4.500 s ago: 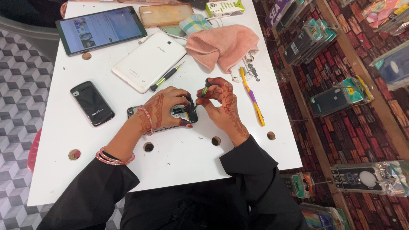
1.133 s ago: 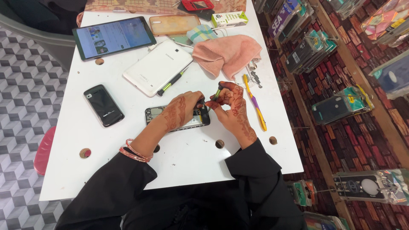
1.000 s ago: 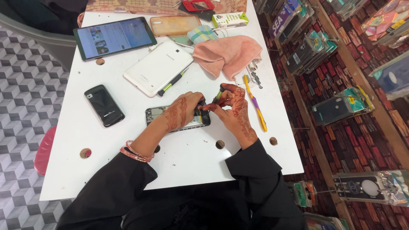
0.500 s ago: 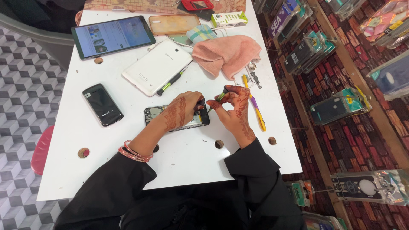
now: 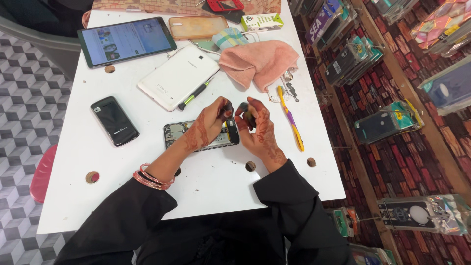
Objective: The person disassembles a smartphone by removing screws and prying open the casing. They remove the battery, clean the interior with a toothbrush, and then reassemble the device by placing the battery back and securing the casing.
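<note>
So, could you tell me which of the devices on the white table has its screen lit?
The dark-framed tablet at the far left corner; the white tablet, black phone and opened phone show no lit screen.

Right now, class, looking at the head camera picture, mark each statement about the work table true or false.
1. The opened phone lies under the left hand. True.
2. The tablet has a dark screen. False: it is lit.
3. The pink cloth lies on the table. True.
4. The black phone is in the right hand. False: it lies apart, to the left.
5. The toothbrush is green. False: yellow and purple.
</note>
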